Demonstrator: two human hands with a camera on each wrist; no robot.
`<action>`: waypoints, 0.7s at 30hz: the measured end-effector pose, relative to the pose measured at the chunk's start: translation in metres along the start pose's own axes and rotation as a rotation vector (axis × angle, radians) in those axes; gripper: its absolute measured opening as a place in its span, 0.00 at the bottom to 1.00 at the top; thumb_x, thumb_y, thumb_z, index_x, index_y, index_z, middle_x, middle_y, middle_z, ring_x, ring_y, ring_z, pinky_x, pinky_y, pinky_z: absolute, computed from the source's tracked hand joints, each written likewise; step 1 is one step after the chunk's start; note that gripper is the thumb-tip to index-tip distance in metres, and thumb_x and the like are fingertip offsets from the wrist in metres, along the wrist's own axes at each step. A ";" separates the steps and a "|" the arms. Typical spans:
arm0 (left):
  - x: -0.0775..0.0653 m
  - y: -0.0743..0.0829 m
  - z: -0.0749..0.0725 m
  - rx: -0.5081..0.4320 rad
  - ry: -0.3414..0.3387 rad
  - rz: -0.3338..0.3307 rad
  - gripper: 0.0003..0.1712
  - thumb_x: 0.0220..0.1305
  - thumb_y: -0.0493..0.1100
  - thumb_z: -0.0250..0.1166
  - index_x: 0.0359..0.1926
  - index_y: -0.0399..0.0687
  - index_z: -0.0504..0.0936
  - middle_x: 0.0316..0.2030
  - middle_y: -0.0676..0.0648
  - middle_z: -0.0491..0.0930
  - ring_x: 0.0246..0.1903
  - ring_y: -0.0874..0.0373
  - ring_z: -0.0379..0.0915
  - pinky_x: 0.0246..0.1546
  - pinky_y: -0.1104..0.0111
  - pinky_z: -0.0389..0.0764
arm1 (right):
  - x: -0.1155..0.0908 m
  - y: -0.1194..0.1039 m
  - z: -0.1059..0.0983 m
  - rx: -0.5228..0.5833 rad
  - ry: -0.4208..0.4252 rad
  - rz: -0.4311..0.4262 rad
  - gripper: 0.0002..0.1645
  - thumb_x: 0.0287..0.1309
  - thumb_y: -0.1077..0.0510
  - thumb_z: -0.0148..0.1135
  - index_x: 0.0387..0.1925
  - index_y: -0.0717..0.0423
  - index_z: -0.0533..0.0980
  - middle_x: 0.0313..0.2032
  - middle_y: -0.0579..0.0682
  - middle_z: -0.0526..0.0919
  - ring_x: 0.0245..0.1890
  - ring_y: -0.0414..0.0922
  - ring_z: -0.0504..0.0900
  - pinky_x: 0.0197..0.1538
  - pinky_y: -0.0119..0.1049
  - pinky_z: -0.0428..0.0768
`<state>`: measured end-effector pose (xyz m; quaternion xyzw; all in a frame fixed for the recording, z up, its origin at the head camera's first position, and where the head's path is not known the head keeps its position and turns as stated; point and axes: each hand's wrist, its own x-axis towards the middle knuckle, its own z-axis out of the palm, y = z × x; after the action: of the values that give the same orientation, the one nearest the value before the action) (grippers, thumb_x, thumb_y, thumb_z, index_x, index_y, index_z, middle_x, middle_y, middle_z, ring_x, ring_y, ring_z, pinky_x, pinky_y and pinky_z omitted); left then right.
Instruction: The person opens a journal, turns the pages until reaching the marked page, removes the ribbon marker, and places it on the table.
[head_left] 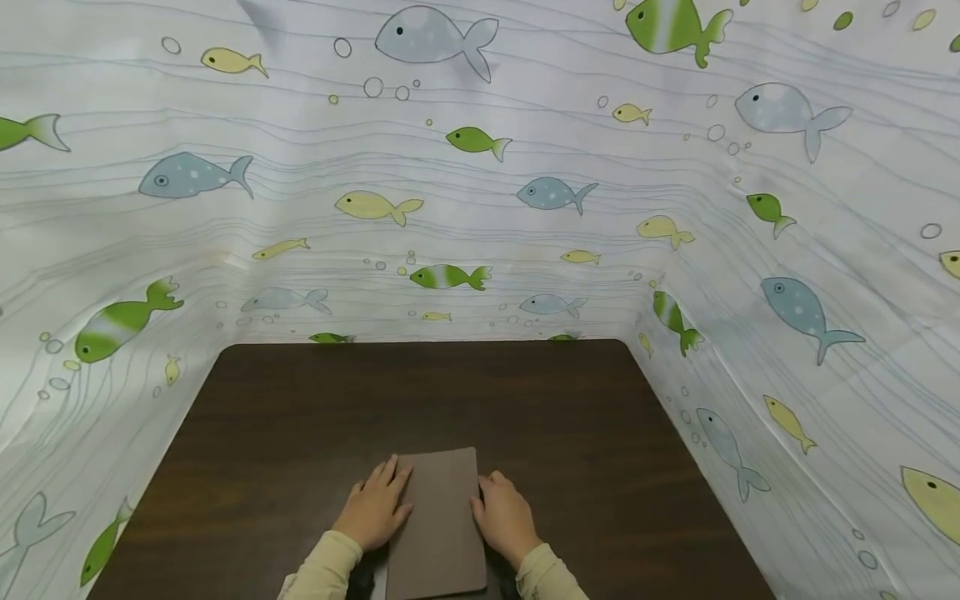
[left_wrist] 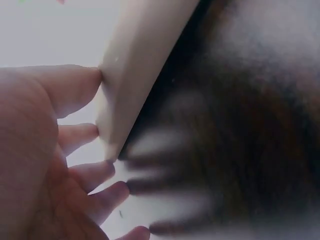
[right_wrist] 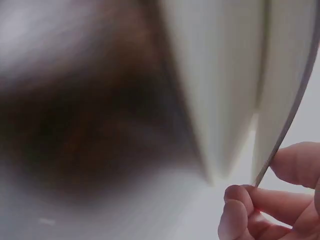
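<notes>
A book with a plain taupe cover [head_left: 438,521] lies near the front edge of the dark table. On its left side my left hand [head_left: 375,504] rests with fingers extended, thumb and fingertips at the spine [left_wrist: 135,60], as the left wrist view shows. At the opposite side my right hand [head_left: 504,512] pinches the edge of the cover between thumb and fingers. In the right wrist view that cover [right_wrist: 295,105] is lifted at a slant, and a gap shows among the pale pages [right_wrist: 215,75] beside it.
The dark wooden tabletop [head_left: 420,392] spreads beyond and to both sides of the book. White fabric [head_left: 300,150] printed with green, blue and yellow fish hangs behind the table and along its left and right edges.
</notes>
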<state>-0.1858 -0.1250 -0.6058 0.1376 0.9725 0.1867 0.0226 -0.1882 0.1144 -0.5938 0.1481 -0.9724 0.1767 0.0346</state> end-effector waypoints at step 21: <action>0.003 0.001 -0.013 -0.218 0.033 -0.048 0.24 0.68 0.49 0.60 0.63 0.51 0.74 0.68 0.44 0.65 0.64 0.44 0.67 0.56 0.39 0.68 | -0.002 -0.045 -0.031 -0.127 0.215 -0.102 0.25 0.57 0.52 0.66 0.52 0.62 0.79 0.48 0.54 0.78 0.45 0.50 0.76 0.42 0.43 0.78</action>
<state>-0.1898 -0.1281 -0.5932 0.1078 0.9496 0.2930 0.0260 -0.1726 0.0859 -0.5505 0.1750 -0.9636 0.1276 0.1566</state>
